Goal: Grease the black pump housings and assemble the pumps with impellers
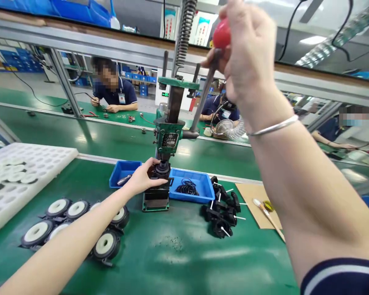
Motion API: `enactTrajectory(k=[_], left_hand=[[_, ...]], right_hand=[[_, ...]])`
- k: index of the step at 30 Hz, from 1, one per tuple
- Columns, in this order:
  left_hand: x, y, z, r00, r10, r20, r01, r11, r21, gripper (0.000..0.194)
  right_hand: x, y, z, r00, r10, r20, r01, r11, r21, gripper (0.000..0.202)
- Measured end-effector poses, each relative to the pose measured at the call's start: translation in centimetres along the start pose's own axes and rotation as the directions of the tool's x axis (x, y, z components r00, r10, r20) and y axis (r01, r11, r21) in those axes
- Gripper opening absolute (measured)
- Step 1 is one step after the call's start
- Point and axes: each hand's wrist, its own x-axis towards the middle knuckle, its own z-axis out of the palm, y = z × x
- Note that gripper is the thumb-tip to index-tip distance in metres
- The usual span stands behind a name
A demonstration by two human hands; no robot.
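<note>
A green hand-lever arbor press (pixel 169 135) stands on the green bench in front of me. My right hand (pixel 249 53) is raised, its fingers wrapped round the lever (pixel 204 96) near the red ball knob (pixel 222 33). Down at the press base, my left hand (pixel 146 177) has thumb and forefinger around a black round part (pixel 162 169) sitting beneath the ram. My left palm and arm hide some of the part's near side.
Black housings with white discs (pixel 106 243) lie left, beside a white foam tray (pixel 61 157). A blue bin (pixel 207 189) holds black rings; a smaller blue bin (pixel 113 180) holds a metal tool. Black parts with white sticks (pixel 223 213) and a brush (pixel 269 215) lie right. Co-workers sit opposite.
</note>
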Motion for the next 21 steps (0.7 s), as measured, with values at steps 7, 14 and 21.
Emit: enactTrajectory(k=[7, 14, 21], left_hand=[[1.3, 0.1, -0.4, 0.999, -0.021, 0.047, 0.023, 0.999, -0.032, 0.061], [1.3, 0.0, -0.3, 0.999, -0.022, 0.050, 0.023, 1.000, -0.021, 0.060], [1.6, 0.1, -0.5, 0.998, -0.010, 0.063, 0.009, 1.000, 0.009, 0.058]], right_hand=[[-12.5, -4.0, -0.5, 0.892, -0.334, -0.306, 0.328, 0.942, -0.072, 0.049], [-13.2, -3.8, -0.1, 0.896, -0.372, -0.241, 0.370, 0.927, -0.056, 0.047], [-14.1, -3.5, 0.2, 0.850, -0.383, -0.361, 0.384, 0.920, -0.072, 0.049]])
